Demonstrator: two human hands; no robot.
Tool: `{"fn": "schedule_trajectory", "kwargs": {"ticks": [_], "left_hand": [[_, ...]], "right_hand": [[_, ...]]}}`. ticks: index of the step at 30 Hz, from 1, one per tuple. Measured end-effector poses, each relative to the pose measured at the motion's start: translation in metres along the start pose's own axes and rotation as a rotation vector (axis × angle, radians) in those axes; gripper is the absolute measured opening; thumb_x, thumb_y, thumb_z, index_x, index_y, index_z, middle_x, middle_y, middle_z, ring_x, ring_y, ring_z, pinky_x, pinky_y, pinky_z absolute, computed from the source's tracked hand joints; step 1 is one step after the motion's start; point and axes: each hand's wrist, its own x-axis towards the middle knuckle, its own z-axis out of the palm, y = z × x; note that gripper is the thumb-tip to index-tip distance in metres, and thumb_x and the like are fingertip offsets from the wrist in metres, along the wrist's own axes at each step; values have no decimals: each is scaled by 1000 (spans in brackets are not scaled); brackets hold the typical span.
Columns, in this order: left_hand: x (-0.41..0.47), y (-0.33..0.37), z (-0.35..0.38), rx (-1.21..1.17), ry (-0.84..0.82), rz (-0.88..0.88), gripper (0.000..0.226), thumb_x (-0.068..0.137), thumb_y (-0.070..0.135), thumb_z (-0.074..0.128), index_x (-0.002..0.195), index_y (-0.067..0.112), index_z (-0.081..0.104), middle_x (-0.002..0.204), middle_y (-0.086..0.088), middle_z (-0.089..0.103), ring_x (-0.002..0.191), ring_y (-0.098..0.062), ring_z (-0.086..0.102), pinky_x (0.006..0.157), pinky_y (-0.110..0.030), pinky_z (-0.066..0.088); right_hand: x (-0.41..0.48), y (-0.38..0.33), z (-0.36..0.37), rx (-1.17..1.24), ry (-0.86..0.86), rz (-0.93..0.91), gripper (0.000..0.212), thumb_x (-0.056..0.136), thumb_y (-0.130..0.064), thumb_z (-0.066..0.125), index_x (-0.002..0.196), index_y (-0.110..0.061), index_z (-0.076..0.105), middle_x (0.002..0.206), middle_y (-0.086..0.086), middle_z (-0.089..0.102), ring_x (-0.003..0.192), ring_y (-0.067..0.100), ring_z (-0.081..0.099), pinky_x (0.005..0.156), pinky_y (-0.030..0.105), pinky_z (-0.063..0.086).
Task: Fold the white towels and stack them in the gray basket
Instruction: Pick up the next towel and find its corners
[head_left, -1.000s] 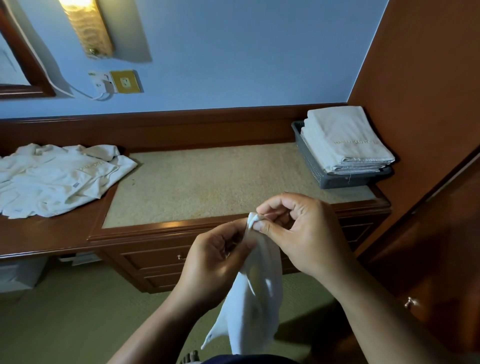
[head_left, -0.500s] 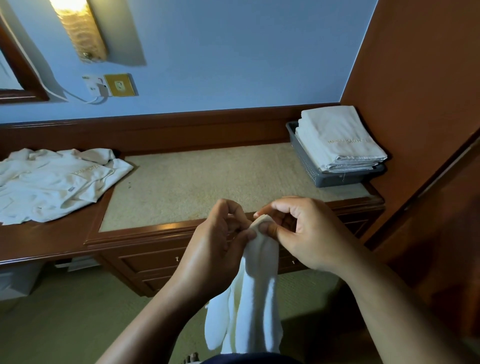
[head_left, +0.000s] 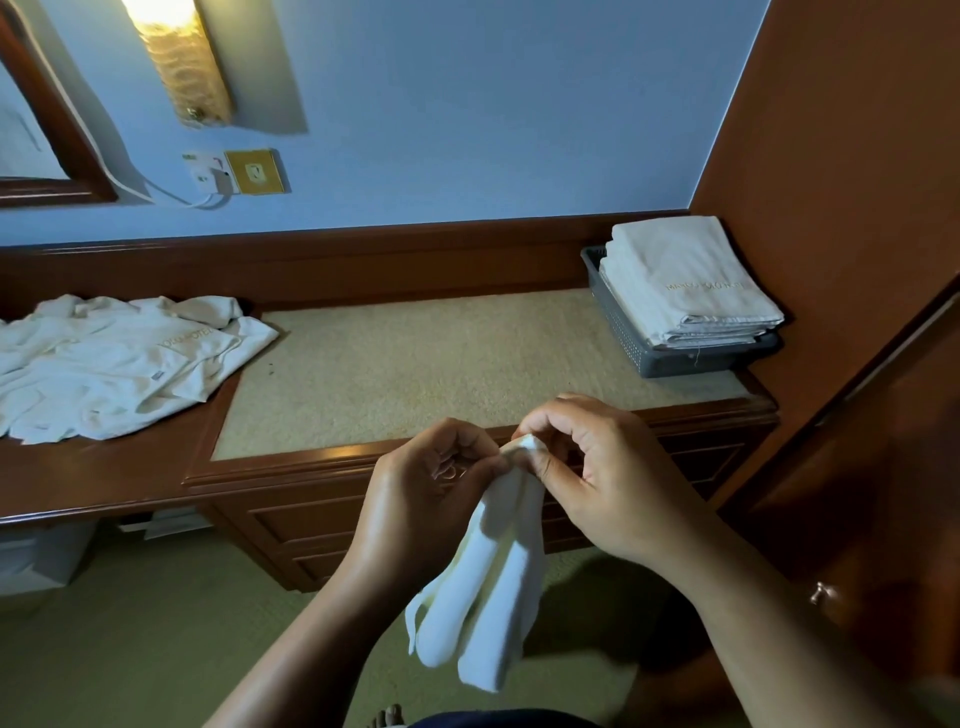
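**Both hands pinch one towel, in the air before the desk**

L hand (head_left: 431, 499) and R hand (head_left: 597, 483) meet close together in front of the desk's front edge. Fingers of both are curled; each pinches the top of a small white towel (head_left: 488, 597) w/ thumb and fingertips. Towel hangs down from the pinch in loose vertical folds, clear of the desk (head_left: 311, 470), above the green carpet (head_left: 130, 649).

Gray basket (head_left: 623, 332) sits at the desk's far right corner, against the wood side panel (head_left: 831, 156). Stack of folded white towels (head_left: 685, 280) inside, rising above the rim; gold lettering on the top one, too small to read.

Heap of unfolded white towels (head_left: 114, 364) lies at the desk's left end, its right edge overlapping the beige inlay (head_left: 441, 364). Basket and heap well apart.

Wall behind: lit lamp (head_left: 176, 57), brass socket plate (head_left: 257, 171), white cable (head_left: 156, 195), mirror frame (head_left: 47, 104) at top left.
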Motion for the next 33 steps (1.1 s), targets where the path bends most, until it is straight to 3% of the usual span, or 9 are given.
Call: {"fn": "schedule_trajectory", "kwargs": {"ticks": [7, 11, 14, 17, 20, 23, 27, 31, 33], "left_hand": [[-7, -16, 2, -46, 44, 103, 17, 84, 8, 79, 87, 22, 70, 87, 7, 73, 85, -16, 71, 76, -22, 54], [-11, -31, 4, -4, 15, 122, 7, 86, 22, 76, 93, 19, 73, 91, 8, 73, 89, -16, 71, 78, -25, 54], [-9, -36, 7, 63, -72, 127, 7, 91, 25, 73, 92, 19, 75, 94, 10, 71, 89, -16, 69, 74, -27, 53], [-5, -38, 5, 145, -82, 163, 8, 96, 14, 67, 91, 18, 71, 91, 13, 68, 88, -10, 66, 74, -21, 49], [1, -33, 3, 188, -112, 186, 17, 99, 10, 61, 87, 21, 63, 84, 12, 62, 81, -7, 61, 71, -15, 42], [2, -25, 5, 202, -159, 227, 18, 101, 13, 55, 85, 20, 57, 83, 12, 58, 79, -7, 57, 69, -16, 40], [-4, -29, 18, 172, -230, 191, 17, 103, 24, 55, 87, 30, 52, 86, 17, 53, 80, -7, 57, 69, -19, 41], [-21, -76, 38, 426, -359, 91, 21, 100, 43, 50, 86, 27, 52, 87, 15, 43, 81, -5, 48, 79, -28, 34], [-33, -106, 41, 568, -435, -8, 32, 96, 52, 37, 87, 26, 55, 91, 13, 46, 88, -12, 52, 88, -35, 37]], "right_hand": [[3, -6, 2, 30, 59, -38, 5, 94, -17, 68, 92, -22, 68, 84, -15, 56, 75, 12, 58, 65, 26, 47], [1, -4, 7, 36, 46, -23, 7, 94, -16, 68, 92, -22, 68, 84, -13, 56, 72, 14, 58, 65, 30, 47], [2, -4, 9, 19, 58, -6, 9, 92, -13, 69, 91, -21, 67, 84, -16, 55, 74, 11, 57, 66, 21, 44], [3, -3, 7, -5, 66, 19, 9, 92, -11, 68, 91, -20, 66, 83, -17, 55, 75, 6, 56, 67, 13, 39], [3, 2, -3, -105, -36, 98, 13, 89, -14, 64, 91, -26, 66, 83, -15, 59, 75, 4, 56, 63, 14, 40], [3, 10, -10, -243, -211, 146, 10, 86, -23, 58, 87, -29, 66, 82, -14, 59, 75, 4, 57, 64, 25, 48], [9, 18, -14, -257, -126, 81, 8, 89, -22, 65, 85, -28, 68, 78, -15, 55, 67, 0, 51, 58, 20, 38], [14, 22, -8, -279, -57, 44, 4, 87, -18, 68, 85, -22, 69, 79, -15, 55, 66, -1, 47, 60, 19, 38], [18, 30, -8, -307, 16, 63, 6, 85, -13, 69, 82, -18, 69, 78, -12, 57, 63, -2, 46, 57, 15, 34]]}}
